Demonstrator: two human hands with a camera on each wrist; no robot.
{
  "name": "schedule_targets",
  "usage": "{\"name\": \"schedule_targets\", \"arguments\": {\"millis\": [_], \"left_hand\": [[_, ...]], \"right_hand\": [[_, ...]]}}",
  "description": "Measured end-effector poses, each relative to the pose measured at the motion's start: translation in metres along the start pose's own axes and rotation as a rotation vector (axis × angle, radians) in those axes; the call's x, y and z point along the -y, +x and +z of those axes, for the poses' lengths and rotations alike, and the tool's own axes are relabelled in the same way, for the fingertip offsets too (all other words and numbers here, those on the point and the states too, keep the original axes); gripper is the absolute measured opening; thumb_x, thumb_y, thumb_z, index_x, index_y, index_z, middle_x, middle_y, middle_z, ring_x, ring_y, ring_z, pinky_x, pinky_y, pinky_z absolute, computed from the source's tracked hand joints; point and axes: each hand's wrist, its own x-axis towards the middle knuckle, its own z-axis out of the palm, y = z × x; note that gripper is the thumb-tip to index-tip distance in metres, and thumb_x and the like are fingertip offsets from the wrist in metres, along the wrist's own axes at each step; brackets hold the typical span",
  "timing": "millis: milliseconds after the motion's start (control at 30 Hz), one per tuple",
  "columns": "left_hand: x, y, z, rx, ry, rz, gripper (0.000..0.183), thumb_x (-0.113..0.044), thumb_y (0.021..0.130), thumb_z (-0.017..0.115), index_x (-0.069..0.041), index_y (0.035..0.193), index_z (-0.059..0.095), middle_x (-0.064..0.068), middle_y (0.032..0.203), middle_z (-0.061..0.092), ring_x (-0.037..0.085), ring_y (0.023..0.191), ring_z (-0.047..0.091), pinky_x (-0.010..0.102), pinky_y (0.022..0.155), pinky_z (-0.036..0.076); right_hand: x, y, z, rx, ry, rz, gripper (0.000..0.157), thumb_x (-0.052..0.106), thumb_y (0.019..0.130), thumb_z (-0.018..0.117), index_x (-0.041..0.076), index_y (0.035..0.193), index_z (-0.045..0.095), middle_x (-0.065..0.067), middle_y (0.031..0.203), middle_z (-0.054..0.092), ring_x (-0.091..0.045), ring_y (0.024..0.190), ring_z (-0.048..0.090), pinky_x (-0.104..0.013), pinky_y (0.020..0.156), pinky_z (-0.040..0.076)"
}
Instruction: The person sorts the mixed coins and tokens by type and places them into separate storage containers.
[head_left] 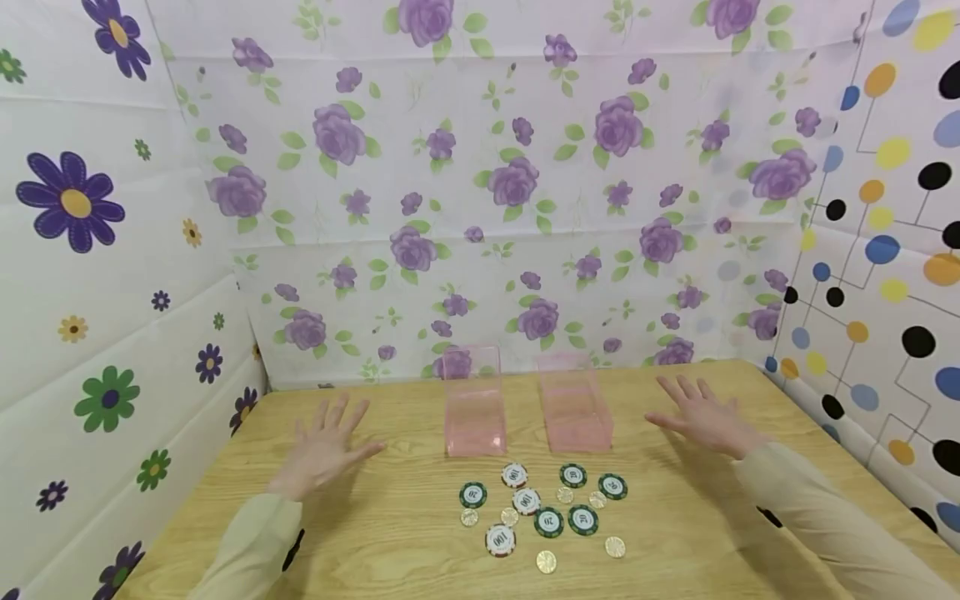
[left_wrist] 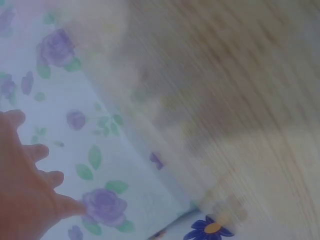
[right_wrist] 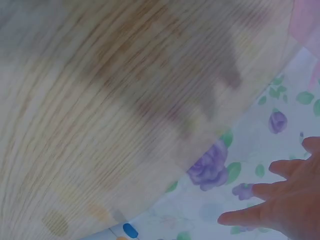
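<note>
My left hand (head_left: 322, 450) is held over the left part of the table, fingers spread and nothing in it. On the right, my right hand (head_left: 705, 418) hovers likewise with spread fingers, beside the right pink clear box (head_left: 577, 421). A second pink clear box (head_left: 476, 417) stands to its left; both have a raised back. In front of them lie several green-edged chips marked 20 (head_left: 549, 522), white chips marked 100 (head_left: 500, 540) and small gold coins (head_left: 546, 562). Each wrist view shows its hand's spread fingers (left_wrist: 50, 178) above the table.
The wooden table (head_left: 390, 542) meets a rose-patterned cloth wall (head_left: 517, 250) at the back. A flower-print wall (head_left: 150, 333) closes the left side, and a dotted wall (head_left: 862, 350) the right. Both sleeves (head_left: 255, 533) come in from the front.
</note>
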Motion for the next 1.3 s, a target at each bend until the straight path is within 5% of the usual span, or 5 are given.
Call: {"name": "schedule_targets", "arguments": {"millis": [267, 500, 733, 1133, 1300], "left_hand": [[-0.018, 0.001, 0.000, 0.019, -0.095, 0.111, 0.067, -0.054, 0.063, 0.035, -0.028, 0.116, 0.005, 0.005, 0.120, -0.002, 0.025, 0.103, -0.008, 0.052, 0.071, -0.004], [-0.031, 0.001, 0.004, 0.087, -0.225, 0.181, 0.068, -0.054, 0.062, 0.038, -0.028, 0.116, 0.007, 0.005, 0.119, 0.008, 0.029, 0.102, 0.008, 0.047, 0.074, 0.013], [-0.046, 0.004, 0.005, 0.199, -0.321, 0.211, 0.063, -0.052, 0.063, 0.038, -0.025, 0.116, 0.015, 0.007, 0.113, 0.023, 0.024, 0.097, 0.024, 0.042, 0.071, 0.024], [-0.063, 0.012, 0.016, 0.223, -0.429, 0.349, 0.049, -0.041, 0.065, 0.046, -0.019, 0.107, 0.034, -0.002, 0.087, 0.041, 0.009, 0.069, 0.042, 0.022, 0.054, 0.035], [-0.073, 0.015, 0.020, 0.238, -0.502, 0.429, 0.044, -0.035, 0.064, 0.050, -0.018, 0.103, 0.038, 0.001, 0.082, 0.045, 0.006, 0.063, 0.042, 0.020, 0.052, 0.036]], "right_hand": [[0.017, 0.008, 0.004, 0.015, 0.104, -0.083, 0.066, 0.053, 0.064, 0.036, 0.030, 0.116, 0.003, -0.009, 0.119, 0.007, -0.036, 0.101, 0.003, -0.058, 0.061, 0.004], [0.024, 0.023, 0.021, 0.044, 0.423, -0.164, 0.063, 0.042, 0.065, 0.044, 0.027, 0.116, 0.009, -0.004, 0.118, 0.010, -0.025, 0.103, 0.009, -0.048, 0.072, 0.016], [0.049, 0.025, 0.014, 0.072, 0.587, -0.166, 0.064, 0.037, 0.064, 0.050, 0.028, 0.115, 0.011, -0.007, 0.118, 0.012, -0.029, 0.100, 0.016, -0.048, 0.068, 0.023], [0.014, 0.066, 0.075, 0.138, 0.840, -0.191, 0.067, 0.025, 0.063, 0.055, 0.024, 0.116, 0.014, 0.000, 0.116, 0.014, -0.036, 0.096, 0.019, -0.042, 0.064, 0.031], [0.027, 0.060, 0.069, 0.180, 0.950, -0.193, 0.068, 0.025, 0.062, 0.057, 0.019, 0.116, 0.016, -0.005, 0.116, 0.015, -0.036, 0.097, 0.018, -0.046, 0.068, 0.025]]}}
